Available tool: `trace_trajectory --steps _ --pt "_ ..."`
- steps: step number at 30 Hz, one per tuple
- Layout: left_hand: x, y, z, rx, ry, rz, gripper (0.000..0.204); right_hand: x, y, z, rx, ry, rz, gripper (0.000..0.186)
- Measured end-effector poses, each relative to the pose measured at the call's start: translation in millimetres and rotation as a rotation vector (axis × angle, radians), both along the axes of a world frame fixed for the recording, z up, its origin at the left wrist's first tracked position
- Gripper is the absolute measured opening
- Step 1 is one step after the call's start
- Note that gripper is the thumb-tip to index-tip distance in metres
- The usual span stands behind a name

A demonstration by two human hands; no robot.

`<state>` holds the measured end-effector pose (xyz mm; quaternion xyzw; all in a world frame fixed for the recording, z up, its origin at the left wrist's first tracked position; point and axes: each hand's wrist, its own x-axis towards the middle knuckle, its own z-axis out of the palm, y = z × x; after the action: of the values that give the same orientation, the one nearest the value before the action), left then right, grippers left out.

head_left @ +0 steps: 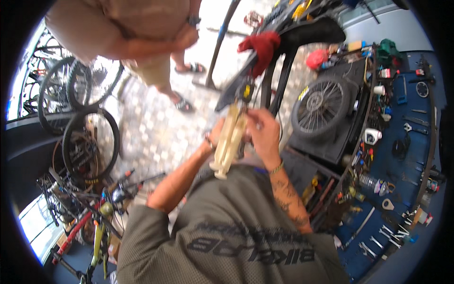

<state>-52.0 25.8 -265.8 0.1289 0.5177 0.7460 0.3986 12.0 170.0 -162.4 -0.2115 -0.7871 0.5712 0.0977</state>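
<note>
Two pale yellow, translucent syringes lie side by side, tilted, with their flanged plunger ends toward my body. My left hand is closed round them from the left, its fingers partly hidden behind the barrels. At their far end, my right hand has its fingers bent in a pinch; what is between them is too blurred to make out. Just beyond my hands are a small dark part with a yellow mark and the dark bike frame. A red cloth hangs over the bike near its black saddle.
A person in sandals stands at the far left, near a dark stand post. A bike wheel lies on the black bench at right. Tools hang on the blue wall panel. Several bikes and a loose tyre crowd the left.
</note>
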Motion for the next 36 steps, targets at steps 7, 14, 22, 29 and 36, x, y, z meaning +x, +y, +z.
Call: trace_trajectory --steps 7,14,22,29,36 --pt "13.1 -32.1 19.6 -0.185 -0.161 -0.110 0.043 9.0 -16.5 -1.4 -0.078 -0.005 -0.006 0.022" --pt "-16.5 -82.1 31.3 -0.248 0.073 -0.175 0.029 -6.3 -44.9 -11.3 -0.434 0.007 -0.013 0.026" --pt "-78.1 -100.5 22.5 -0.305 0.284 -0.362 0.036 -20.3 -62.5 9.3 -0.433 0.057 -0.140 0.026" --pt "-86.0 -81.7 39.3 -0.284 0.234 -0.398 0.034 -24.7 -63.9 -1.3 -0.518 0.101 -0.257 0.025" --pt "-109.4 -78.0 48.4 -0.253 0.275 -0.528 0.035 -27.5 -62.2 -7.3 -0.595 0.100 -0.300 0.024"
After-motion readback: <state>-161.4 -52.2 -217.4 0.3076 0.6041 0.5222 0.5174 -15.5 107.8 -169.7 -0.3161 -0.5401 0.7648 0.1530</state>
